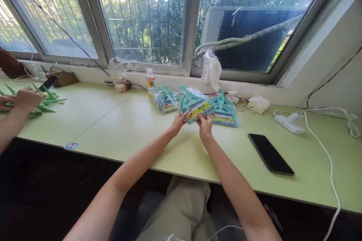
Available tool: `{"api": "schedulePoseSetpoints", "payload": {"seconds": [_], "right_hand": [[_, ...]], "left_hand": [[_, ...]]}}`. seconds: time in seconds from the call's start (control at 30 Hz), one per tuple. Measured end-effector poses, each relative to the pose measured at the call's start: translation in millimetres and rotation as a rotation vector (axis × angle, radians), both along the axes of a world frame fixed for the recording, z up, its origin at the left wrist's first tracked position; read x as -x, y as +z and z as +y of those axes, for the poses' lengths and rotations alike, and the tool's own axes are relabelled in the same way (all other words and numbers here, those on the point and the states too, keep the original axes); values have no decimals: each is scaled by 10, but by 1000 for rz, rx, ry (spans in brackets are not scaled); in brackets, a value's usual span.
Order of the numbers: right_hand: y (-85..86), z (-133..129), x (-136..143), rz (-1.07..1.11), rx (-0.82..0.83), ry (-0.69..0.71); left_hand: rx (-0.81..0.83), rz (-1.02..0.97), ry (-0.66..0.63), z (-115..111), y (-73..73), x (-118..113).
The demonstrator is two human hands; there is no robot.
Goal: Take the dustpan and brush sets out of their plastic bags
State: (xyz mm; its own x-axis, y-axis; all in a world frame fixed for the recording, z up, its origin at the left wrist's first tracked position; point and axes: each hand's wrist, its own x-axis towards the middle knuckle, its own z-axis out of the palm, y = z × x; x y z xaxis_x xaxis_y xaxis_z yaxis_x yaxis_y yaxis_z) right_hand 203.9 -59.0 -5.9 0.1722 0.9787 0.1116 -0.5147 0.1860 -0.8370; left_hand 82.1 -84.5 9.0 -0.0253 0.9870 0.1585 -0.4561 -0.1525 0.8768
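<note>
Teal plastic formed the clear-wrapped, fan-shaped dustpan set (196, 106), held over the smooth, pale-green bench (135, 130) between two similar sets (167, 99). I saw left hand (178, 123) and right hand (205, 125) clamped on its lower edge. Two-handed handling appeared underway; the next move seemingly required even support.

Middle dustpan set (195, 102) is moulded in smooth plastic and wrapped in glossy, creased clear film. Table (113, 120) is surfaced smooth, with a soft sheen. Phone (270, 154) is faced in glossy glass. Window frame (192, 19) is made of dull metal. Trousers (178, 207) are cut from matt cloth.
</note>
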Motion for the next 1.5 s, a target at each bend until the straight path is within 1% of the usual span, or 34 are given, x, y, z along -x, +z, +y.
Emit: {"api": "schedulePoseSetpoints", "payload": {"seconds": [0.1,0.2,0.27,0.33,0.37,0.43,0.57,0.63,0.7,0.8,0.9,0.97,1.03,1.1,1.2,1.3,1.37,1.43,1.47,1.5], "right_hand": [[8,24,-17,0,11,-29],[28,31,-26,-13,24,-37],[43,18,-19,-17,22,-36],[52,-1,-8,-27,6,-35],[52,-10,-3,-35,-4,-36],[46,-15,-2,-49,-14,-51],[24,31,-57,-9,50,-131],[26,66,-102,47,82,-151],[37,88,-132,78,70,-142],[43,77,-109,50,19,-92],[2,35,-15,-2,-15,-25],[-51,17,50,-17,-12,-2],[-107,24,93,-17,18,26],[-146,54,109,-2,50,92],[-157,116,97,17,75,216],[-137,168,51,-28,112,280],[-126,193,-5,-115,151,276],[-123,209,-84,-278,162,222],[-122,214,-129,-394,132,172],[-122,216,-175,-531,67,104]], "left_hand": [[-42,58,-17,-52,18,-39],[-62,113,4,-68,35,-41],[-50,111,33,-57,37,-25],[-27,90,33,-45,27,-10],[-15,84,10,-44,16,-8],[2,89,-84,-63,-15,-25],[19,142,-346,-120,-75,-122],[37,130,-393,-105,-78,-151],[66,86,-335,-54,-58,-139],[66,34,-183,29,-22,-59],[35,63,-49,60,-23,18],[53,101,40,63,-46,43],[82,128,96,71,-69,58],[109,154,130,90,-75,84],[126,196,166,126,-49,157],[108,248,162,152,-19,247],[110,268,148,167,-10,297],[125,248,129,183,-3,336],[138,223,127,191,4,356],[155,189,133,198,14,379]]}}
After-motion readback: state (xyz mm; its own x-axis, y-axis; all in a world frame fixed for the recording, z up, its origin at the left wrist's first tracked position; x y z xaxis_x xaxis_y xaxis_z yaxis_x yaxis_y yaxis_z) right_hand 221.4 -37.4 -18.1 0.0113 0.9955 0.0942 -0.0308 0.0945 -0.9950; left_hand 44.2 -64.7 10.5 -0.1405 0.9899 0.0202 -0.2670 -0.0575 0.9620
